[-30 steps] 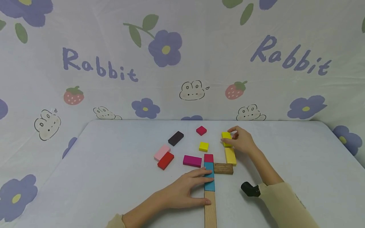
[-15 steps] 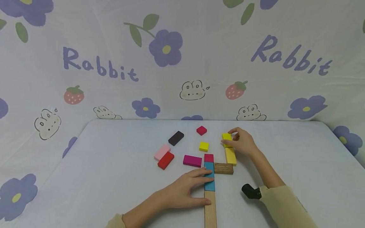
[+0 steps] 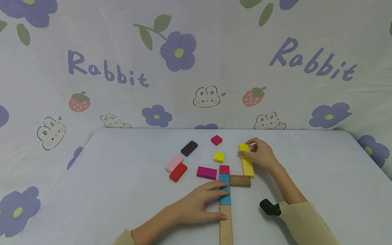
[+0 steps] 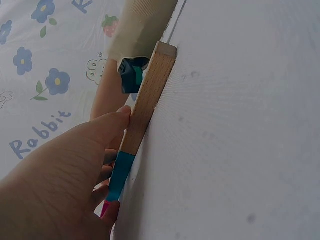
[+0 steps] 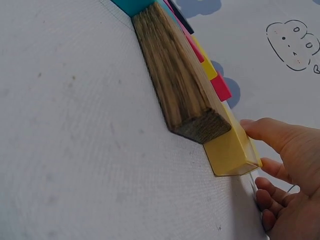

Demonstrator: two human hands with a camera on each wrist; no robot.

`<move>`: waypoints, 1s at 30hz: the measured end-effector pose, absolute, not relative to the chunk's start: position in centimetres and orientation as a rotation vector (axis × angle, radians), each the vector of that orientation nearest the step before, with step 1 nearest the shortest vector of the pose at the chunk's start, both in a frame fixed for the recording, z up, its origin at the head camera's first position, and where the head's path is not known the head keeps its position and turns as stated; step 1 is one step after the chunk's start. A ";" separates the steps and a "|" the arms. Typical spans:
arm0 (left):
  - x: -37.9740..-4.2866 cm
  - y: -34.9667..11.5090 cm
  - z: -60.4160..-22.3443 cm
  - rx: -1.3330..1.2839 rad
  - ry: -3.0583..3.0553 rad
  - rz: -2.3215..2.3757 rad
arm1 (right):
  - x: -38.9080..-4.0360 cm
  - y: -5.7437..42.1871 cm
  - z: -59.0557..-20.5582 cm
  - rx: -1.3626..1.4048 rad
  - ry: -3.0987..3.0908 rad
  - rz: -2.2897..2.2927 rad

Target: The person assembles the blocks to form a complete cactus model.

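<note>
My right hand (image 3: 259,153) pinches a bright yellow block (image 3: 244,147) between thumb and forefinger. It lies end to end with a paler yellow block (image 3: 247,167). In the right wrist view, a dark-grained wooden block (image 5: 177,75) stands between the camera and the paler yellow block (image 5: 227,155). My left hand (image 3: 196,203) rests with extended fingers on a blue block (image 3: 225,199), its thumb touching a light wooden block (image 3: 226,228). A crimson block (image 3: 224,169) continues that row at its far end. The grained block (image 3: 240,181) sits crosswise against the row's right side.
Loose on the white table (image 3: 101,190) lie a magenta block (image 3: 206,172), a red block (image 3: 178,172), a pink block (image 3: 173,163), a dark brown block (image 3: 189,148), a small yellow block (image 3: 218,157) and a crimson block (image 3: 216,140). A printed cloth (image 3: 122,102) hangs behind.
The right hand has slid slightly nearer, bringing the bright yellow block with it toward the paler one. The left hand keeps its place on the row.
</note>
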State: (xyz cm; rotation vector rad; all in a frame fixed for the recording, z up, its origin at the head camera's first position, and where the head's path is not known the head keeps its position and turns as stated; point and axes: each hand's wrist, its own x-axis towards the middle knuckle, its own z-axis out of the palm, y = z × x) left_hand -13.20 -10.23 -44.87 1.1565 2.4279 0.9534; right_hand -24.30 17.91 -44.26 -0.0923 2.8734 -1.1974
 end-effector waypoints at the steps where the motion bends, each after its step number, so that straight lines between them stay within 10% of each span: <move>1: -13.2 -10.2 -44.9 1.157 2.429 0.953 | -24.3 17.9 -44.3 -0.093 2.876 -1.196; 30: -13.3 -10.2 -45.0 1.163 2.430 0.957 | -22.5 15.7 -41.6 -0.279 3.050 -1.157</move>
